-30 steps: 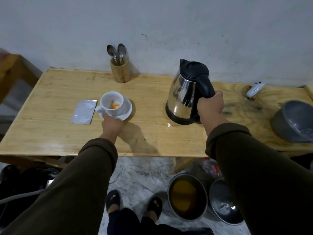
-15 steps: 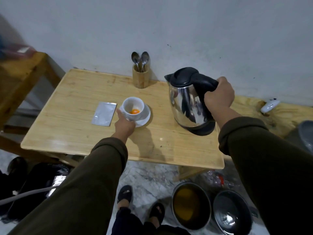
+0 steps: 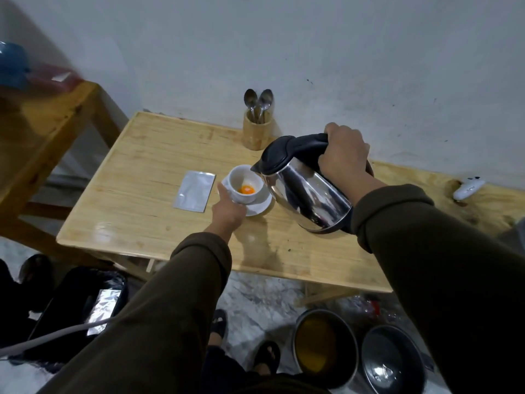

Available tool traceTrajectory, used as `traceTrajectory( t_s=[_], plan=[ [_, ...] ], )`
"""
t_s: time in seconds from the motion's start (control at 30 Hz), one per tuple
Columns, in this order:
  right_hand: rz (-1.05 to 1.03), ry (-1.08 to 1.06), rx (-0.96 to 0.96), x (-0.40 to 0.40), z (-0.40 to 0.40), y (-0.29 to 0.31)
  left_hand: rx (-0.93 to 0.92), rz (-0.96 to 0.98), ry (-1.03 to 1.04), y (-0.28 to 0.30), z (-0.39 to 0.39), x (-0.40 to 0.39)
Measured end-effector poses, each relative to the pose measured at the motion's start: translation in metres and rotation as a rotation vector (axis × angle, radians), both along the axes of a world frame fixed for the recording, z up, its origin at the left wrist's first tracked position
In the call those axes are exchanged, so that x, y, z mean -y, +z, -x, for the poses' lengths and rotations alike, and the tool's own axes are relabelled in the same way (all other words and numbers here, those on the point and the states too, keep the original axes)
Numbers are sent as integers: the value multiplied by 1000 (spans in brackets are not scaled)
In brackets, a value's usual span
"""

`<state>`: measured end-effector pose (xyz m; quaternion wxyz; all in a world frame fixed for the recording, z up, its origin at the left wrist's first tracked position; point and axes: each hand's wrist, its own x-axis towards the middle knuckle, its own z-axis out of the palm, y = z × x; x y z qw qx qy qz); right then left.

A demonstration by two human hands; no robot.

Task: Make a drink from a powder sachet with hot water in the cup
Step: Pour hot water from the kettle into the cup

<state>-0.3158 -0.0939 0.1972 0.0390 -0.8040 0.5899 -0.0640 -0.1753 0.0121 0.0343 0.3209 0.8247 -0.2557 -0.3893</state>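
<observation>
A white cup (image 3: 240, 177) with orange powder at its bottom stands on a white saucer (image 3: 260, 204) on the wooden table (image 3: 142, 211). My left hand (image 3: 228, 211) grips the cup's near left side. My right hand (image 3: 345, 155) is closed on the black handle of a steel kettle (image 3: 306, 194), which is lifted and tilted left, its spout just over the cup's right rim. No water is visible pouring. A silver sachet (image 3: 194, 191) lies flat to the left of the cup.
A wooden holder (image 3: 255, 130) with two spoons stands at the wall behind the cup. A white device (image 3: 468, 187) lies at the right. Two pots (image 3: 324, 346) sit on the floor below, a second wooden table (image 3: 39, 132) stands at the left.
The kettle has been lifted off the table, carried left and tipped until its spout reaches the cup. My left hand stays on the cup.
</observation>
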Motion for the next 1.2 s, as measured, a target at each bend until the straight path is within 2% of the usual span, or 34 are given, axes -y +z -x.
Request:
traceTrajectory(
  t_s=[0.47, 1.2],
  plan=[
    [107, 88, -271, -11, -27, -9, -22, 12, -73, 1, -5, -5],
    [115, 120, -365, -16, -37, -6, -45, -2, -64, 8, -5, -7]
  ],
)
